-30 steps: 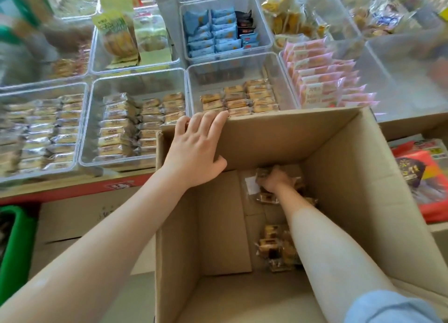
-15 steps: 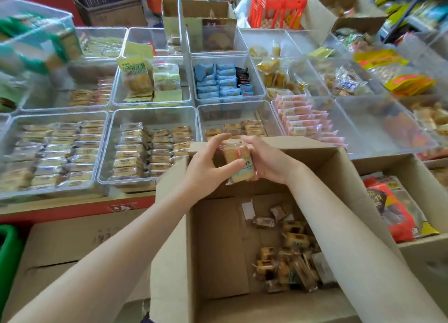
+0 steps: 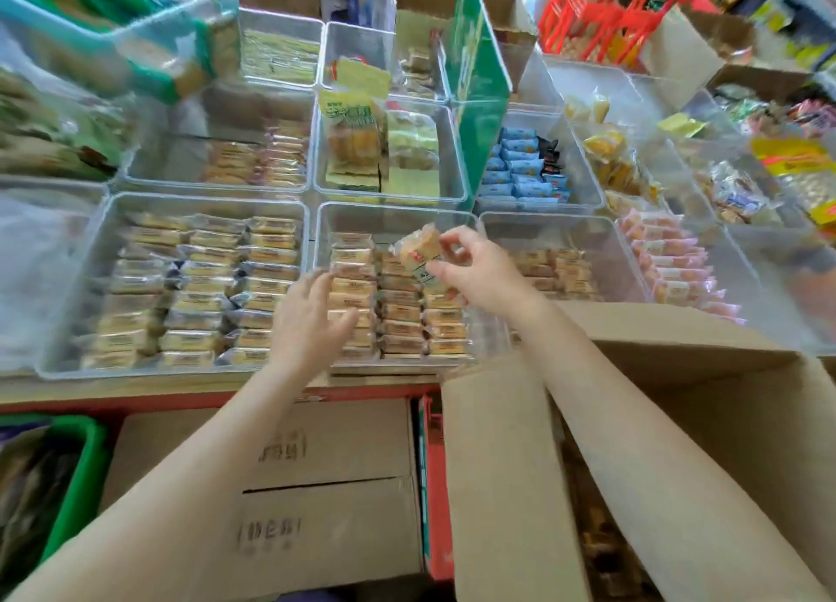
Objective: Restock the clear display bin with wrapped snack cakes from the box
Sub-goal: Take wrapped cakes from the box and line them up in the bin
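My right hand (image 3: 479, 271) pinches a wrapped snack cake (image 3: 418, 251) and holds it tilted above the middle clear display bin (image 3: 398, 214). That bin holds rows of wrapped yellow cakes (image 3: 400, 316). My left hand (image 3: 312, 316) hovers over the left rows in the same bin with its fingers spread; it holds nothing. The open cardboard box (image 3: 493, 466) stands at the lower right, below my right forearm, with more wrapped cakes (image 3: 601, 552) dimly visible inside.
Another clear bin (image 3: 72, 325) full of wrapped cakes lies to the left, and a bin (image 3: 606, 257) with few cakes to the right. Pink packs (image 3: 674, 267), blue packs (image 3: 520, 172), a green divider (image 3: 475, 81) and a red crate (image 3: 606, 13) lie behind. A closed carton (image 3: 316, 488) sits below.
Both hands rose from the box's rim and moved forward over the middle bin. The left hand let go of the cake; the right hand alone now holds it.
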`<state>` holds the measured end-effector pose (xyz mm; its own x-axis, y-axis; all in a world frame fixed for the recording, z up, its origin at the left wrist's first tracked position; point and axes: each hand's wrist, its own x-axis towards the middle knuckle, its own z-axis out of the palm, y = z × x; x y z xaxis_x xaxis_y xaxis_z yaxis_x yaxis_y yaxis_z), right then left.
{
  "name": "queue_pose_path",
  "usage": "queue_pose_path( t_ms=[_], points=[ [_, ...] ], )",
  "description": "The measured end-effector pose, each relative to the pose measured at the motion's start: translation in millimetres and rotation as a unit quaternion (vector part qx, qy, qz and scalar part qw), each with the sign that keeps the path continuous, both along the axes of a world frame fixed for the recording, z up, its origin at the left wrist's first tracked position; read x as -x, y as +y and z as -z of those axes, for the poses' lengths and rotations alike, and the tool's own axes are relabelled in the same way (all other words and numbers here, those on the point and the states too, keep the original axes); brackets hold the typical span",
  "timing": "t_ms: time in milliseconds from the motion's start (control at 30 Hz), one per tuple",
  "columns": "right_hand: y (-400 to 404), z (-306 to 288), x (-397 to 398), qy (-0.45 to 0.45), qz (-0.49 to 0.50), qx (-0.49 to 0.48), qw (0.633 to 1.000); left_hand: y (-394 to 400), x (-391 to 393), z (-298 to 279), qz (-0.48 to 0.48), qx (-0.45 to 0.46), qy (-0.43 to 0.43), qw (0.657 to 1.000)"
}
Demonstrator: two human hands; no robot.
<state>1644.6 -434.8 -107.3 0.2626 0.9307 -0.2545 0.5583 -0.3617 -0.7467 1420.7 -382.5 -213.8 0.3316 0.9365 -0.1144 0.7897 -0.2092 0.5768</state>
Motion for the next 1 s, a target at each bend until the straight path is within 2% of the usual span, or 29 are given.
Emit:
queue_pose_path(
  t_ms=[67, 100, 167, 267, 367, 500, 667, 867, 933, 1000],
  points=[
    [20, 25, 12, -0.134, -0.046, 0.06, 0.988, 9, 19, 33, 0.083, 0.01, 0.138, 0.987],
    [26, 38, 17, -0.198, -0.078, 0.096, 0.972, 10, 23, 44, 0.115, 0.012, 0.172, 0.978],
    [36, 63, 23, -0.262, -0.114, 0.155, 0.946, 13, 25, 55, 0.133, 0.015, 0.171, 0.976],
    [54, 88, 23, -0.225, -0.069, 0.166, 0.958, 21, 24, 59, 0.131, 0.029, 0.136, 0.982],
    [88, 104, 17, -0.209, 0.026, 0.085, 0.974, 43, 21, 63, 0.131, 0.016, 0.136, 0.982],
    [139, 117, 15, -0.231, 0.089, 0.007, 0.969, 79, 6, 67, 0.127, -0.008, 0.159, 0.979],
    [178, 136, 23, -0.247, 0.045, 0.04, 0.967, 114, -9, 73, 0.117, -0.032, 0.143, 0.982],
    [197, 149, 42, -0.204, -0.048, -0.001, 0.978, 140, -20, 75, 0.091, -0.015, 0.06, 0.994],
    [202, 152, 44, -0.192, -0.041, -0.002, 0.981, 140, -20, 77, 0.088, -0.014, 0.052, 0.995],
    [205, 158, 45, -0.165, 0.009, -0.006, 0.986, 140, -19, 78, 0.087, -0.012, 0.047, 0.995]
  ],
)
